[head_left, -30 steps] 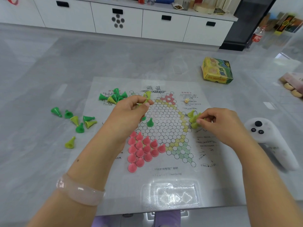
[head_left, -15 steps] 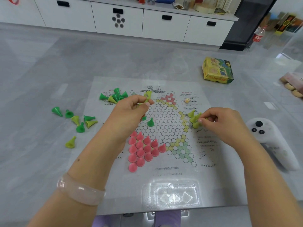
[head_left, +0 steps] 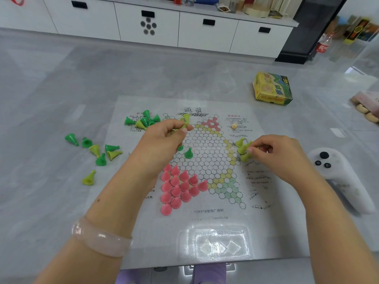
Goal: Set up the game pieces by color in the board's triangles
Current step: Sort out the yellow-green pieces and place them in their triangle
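Fingers (head_left: 180,128) of the left hand (head_left: 162,140) stay curled round a yellow-green piece (head_left: 185,119) above the board (head_left: 205,226), as a second ago. Right hand (head_left: 274,154) keeps pinching one of the yellow-green pieces (head_left: 243,149) clustered at the board's right triangle; neither hand has shifted much. Pink pieces (head_left: 178,187) fill the near-left triangle. Loose green pieces (head_left: 100,152) lie on the desk (head_left: 51,201) to the left, unmoved

One camera only, worn on the person's head, looking forward and down across the table (head_left: 51,83) from close above the board (head_left: 266,232), toward white cabinets (head_left: 205,35) beyond.
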Action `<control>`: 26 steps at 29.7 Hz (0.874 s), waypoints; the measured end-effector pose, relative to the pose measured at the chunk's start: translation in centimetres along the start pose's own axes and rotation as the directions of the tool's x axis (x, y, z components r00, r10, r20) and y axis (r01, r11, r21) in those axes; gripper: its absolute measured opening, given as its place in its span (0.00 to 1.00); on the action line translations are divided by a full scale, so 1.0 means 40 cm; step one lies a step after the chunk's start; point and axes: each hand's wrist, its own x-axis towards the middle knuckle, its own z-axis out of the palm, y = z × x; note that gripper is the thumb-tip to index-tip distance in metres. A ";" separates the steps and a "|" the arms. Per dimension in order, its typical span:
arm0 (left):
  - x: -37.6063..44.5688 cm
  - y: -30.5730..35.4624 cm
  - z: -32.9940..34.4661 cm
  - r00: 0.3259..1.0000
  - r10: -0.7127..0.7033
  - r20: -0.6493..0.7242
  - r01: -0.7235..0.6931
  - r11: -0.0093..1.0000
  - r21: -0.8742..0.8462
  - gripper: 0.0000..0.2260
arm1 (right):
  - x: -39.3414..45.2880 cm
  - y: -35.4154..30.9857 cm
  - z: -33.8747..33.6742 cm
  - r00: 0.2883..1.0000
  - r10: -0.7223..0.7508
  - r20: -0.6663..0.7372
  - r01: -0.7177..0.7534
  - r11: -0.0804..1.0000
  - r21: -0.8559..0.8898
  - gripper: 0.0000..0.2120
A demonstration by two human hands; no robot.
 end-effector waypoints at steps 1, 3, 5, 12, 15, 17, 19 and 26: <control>0.000 -0.001 0.001 1.000 0.008 0.007 -0.008 1.000 0.003 0.10 | -0.002 -0.005 -0.004 1.000 -0.003 -0.027 0.003 1.000 0.011 0.05; -0.001 -0.003 0.006 0.999 0.030 0.042 -0.032 0.999 0.031 0.10 | -0.008 -0.031 -0.010 0.995 -0.024 -0.101 0.032 0.996 0.080 0.07; -0.005 -0.005 0.017 0.995 0.046 0.089 -0.051 0.997 0.064 0.09 | -0.017 -0.076 -0.008 0.991 -0.074 -0.114 0.096 0.976 0.197 0.07; -0.013 -0.009 0.035 0.984 0.080 0.156 -0.108 0.977 0.181 0.09 | -0.026 -0.181 0.045 0.981 -0.191 -0.041 0.189 0.873 0.450 0.06; -0.013 -0.009 0.032 0.983 0.085 0.164 -0.117 0.973 0.198 0.09 | -0.025 -0.184 0.044 0.986 -0.164 -0.030 0.155 0.839 0.522 0.06; -0.013 -0.008 0.031 0.982 0.082 0.167 -0.115 0.973 0.201 0.09 | -0.025 -0.184 0.041 0.988 -0.156 -0.020 0.140 0.814 0.563 0.05; -0.012 -0.006 0.031 0.982 0.083 0.171 -0.118 0.972 0.205 0.09 | -0.025 -0.185 0.041 0.986 -0.169 -0.010 0.143 0.804 0.577 0.05; -0.017 0.004 0.029 0.988 0.047 0.146 -0.074 0.979 0.189 0.08 | -0.015 -0.174 0.047 0.990 -0.139 0.025 0.093 0.772 0.629 0.02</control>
